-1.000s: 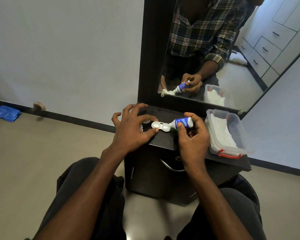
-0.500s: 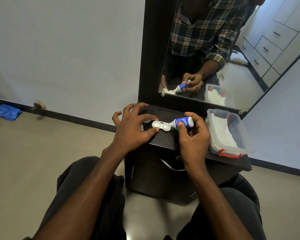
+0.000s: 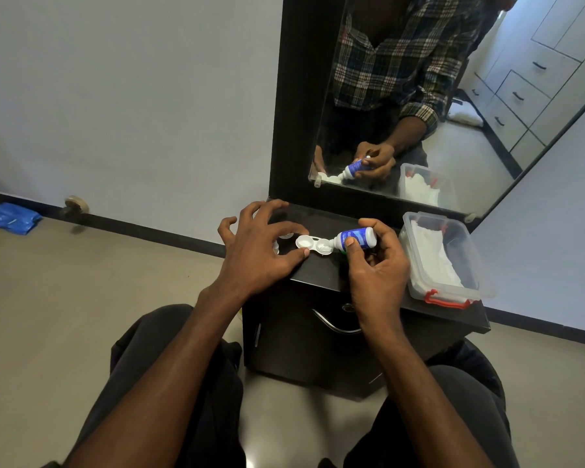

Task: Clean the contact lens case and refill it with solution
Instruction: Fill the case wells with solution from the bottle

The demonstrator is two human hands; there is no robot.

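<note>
A white contact lens case (image 3: pixel 313 245) with two open wells lies on the dark cabinet top (image 3: pixel 321 270). My left hand (image 3: pixel 260 251) rests beside it, thumb and forefinger pinching the left well's edge, the other fingers spread. My right hand (image 3: pixel 375 265) grips a small blue solution bottle (image 3: pixel 357 238), tipped on its side with its white nozzle over the right well. A white cap (image 3: pixel 286 236) lies just behind my left forefinger; another is partly hidden under that hand.
A clear plastic box (image 3: pixel 453 285) with red latches and white tissues sits at the cabinet top's right end. A tall mirror (image 3: pixel 436 96) stands behind. The cabinet has a curved handle (image 3: pixel 333 324). A blue packet (image 3: pixel 11 218) lies on the floor far left.
Almost nothing differs. Both hands hold the same places, the bottle still tipped at the right well.
</note>
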